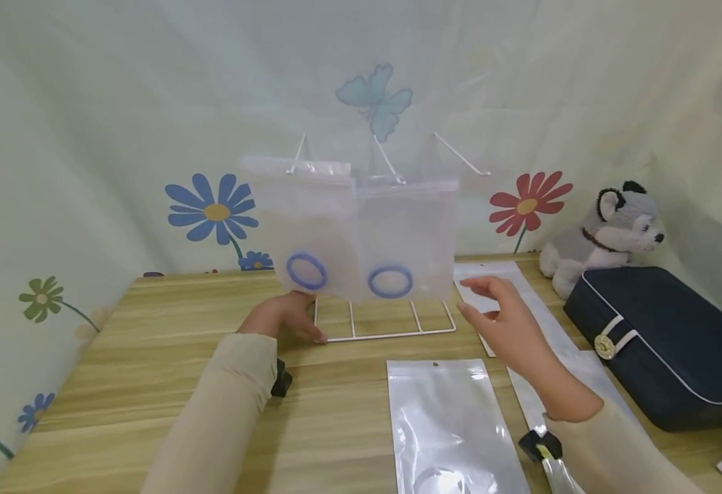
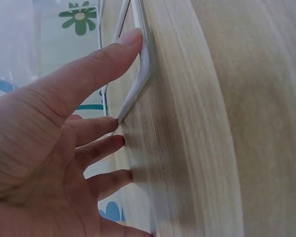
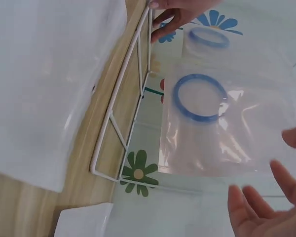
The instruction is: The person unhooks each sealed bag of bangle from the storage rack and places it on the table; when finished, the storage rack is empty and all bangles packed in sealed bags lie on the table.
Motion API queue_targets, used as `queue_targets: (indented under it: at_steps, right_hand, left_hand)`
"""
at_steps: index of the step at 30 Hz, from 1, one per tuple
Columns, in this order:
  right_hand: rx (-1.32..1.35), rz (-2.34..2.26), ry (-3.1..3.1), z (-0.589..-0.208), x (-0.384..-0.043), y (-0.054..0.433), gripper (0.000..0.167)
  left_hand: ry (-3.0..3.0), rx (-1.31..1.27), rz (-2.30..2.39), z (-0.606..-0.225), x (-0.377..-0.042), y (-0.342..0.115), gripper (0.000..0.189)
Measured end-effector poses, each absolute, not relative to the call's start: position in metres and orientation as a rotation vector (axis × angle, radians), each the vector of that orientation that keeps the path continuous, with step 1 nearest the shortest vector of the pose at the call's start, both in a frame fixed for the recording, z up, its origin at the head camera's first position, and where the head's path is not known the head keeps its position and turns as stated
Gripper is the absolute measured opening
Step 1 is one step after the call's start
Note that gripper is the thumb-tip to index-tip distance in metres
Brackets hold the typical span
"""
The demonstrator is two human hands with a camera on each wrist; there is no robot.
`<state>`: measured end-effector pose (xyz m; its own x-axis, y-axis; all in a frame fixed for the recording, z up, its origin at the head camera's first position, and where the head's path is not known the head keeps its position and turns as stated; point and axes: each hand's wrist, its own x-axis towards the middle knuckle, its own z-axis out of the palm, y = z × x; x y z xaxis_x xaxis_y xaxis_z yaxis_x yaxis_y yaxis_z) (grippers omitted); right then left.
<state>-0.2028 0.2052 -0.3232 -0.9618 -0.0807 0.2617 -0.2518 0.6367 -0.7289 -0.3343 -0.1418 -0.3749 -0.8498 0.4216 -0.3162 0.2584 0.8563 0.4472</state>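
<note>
A white wire display rack (image 1: pixel 386 336) stands on the table, with three hooks at its top. Two clear zip bags hang from the left and middle hooks. The left bag (image 1: pixel 302 216) and the right bag (image 1: pixel 407 226) each hold a blue ring (image 1: pixel 390 282) near the bottom. My left hand (image 1: pixel 283 315) rests at the rack's front left corner. In the left wrist view its thumb (image 2: pixel 106 64) lies on the base wire and its other fingers spread down toward the wood. My right hand (image 1: pixel 509 326) is empty beside the right bag, fingers apart and loosely bent.
A silvery zip bag (image 1: pixel 438 412) lies at the front of the wooden table (image 1: pixel 169 370), and more flat bags (image 1: pixel 540 302) lie under my right arm. A dark blue case (image 1: pixel 670 329) and a plush dog (image 1: pixel 608 233) are at the right. A flowered curtain hangs behind.
</note>
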Motion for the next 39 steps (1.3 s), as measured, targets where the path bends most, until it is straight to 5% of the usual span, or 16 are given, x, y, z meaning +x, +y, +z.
queue_targets:
  at_steps: [12, 22, 39]
  right_hand:
    - [0.206, 1.450, -2.457, -0.324, -0.253, 0.188, 0.076]
    - [0.162, 1.543, -2.450, -0.341, -0.261, 0.177, 0.066]
    - [0.189, 1.322, -2.480, -0.353, -0.241, 0.168, 0.022]
  left_hand:
    - [2.629, 0.516, 0.580, -0.376, -0.331, -0.141, 0.106]
    - [2.632, 0.503, 0.554, -0.378, -0.333, -0.141, 0.106]
    - [2.620, 0.522, 0.584, -0.378, -0.333, -0.142, 0.107]
